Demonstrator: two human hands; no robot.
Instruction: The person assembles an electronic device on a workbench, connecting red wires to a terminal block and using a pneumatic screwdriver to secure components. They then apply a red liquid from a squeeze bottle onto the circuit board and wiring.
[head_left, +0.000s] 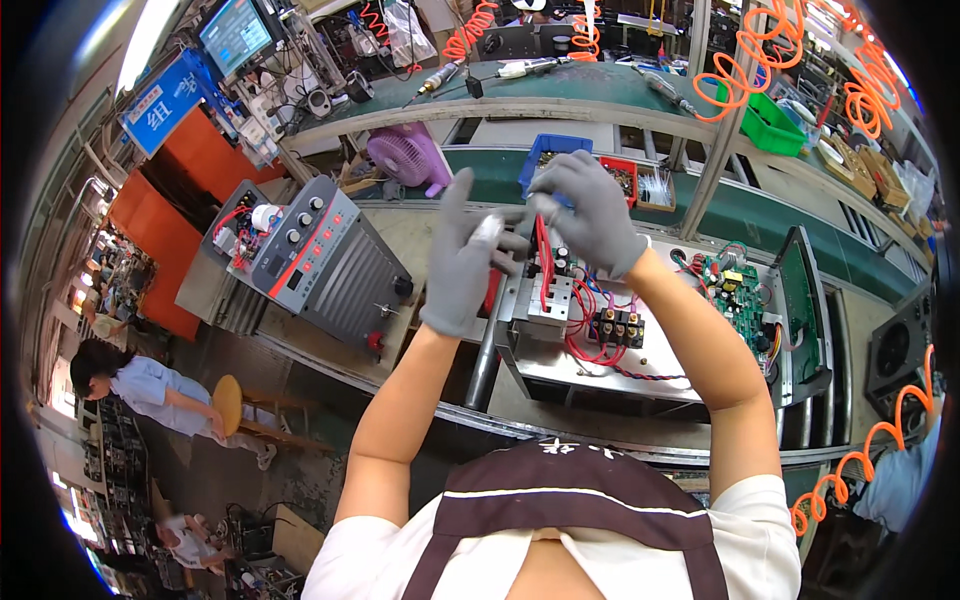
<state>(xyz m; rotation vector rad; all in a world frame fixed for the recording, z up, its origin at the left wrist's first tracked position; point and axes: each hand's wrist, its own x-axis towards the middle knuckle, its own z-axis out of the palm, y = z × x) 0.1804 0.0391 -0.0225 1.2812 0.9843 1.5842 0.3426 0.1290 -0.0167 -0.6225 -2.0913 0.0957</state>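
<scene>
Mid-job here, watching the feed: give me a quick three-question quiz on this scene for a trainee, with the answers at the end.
1. True or false: the left hand and the right hand are both bare.
2. What colour are the wires just below the right hand's fingers in the picture? A. yellow B. red C. white
3. Which hand is nearer the green circuit board?

Key:
1. False; both wear grey gloves.
2. B.
3. The right hand.
</scene>
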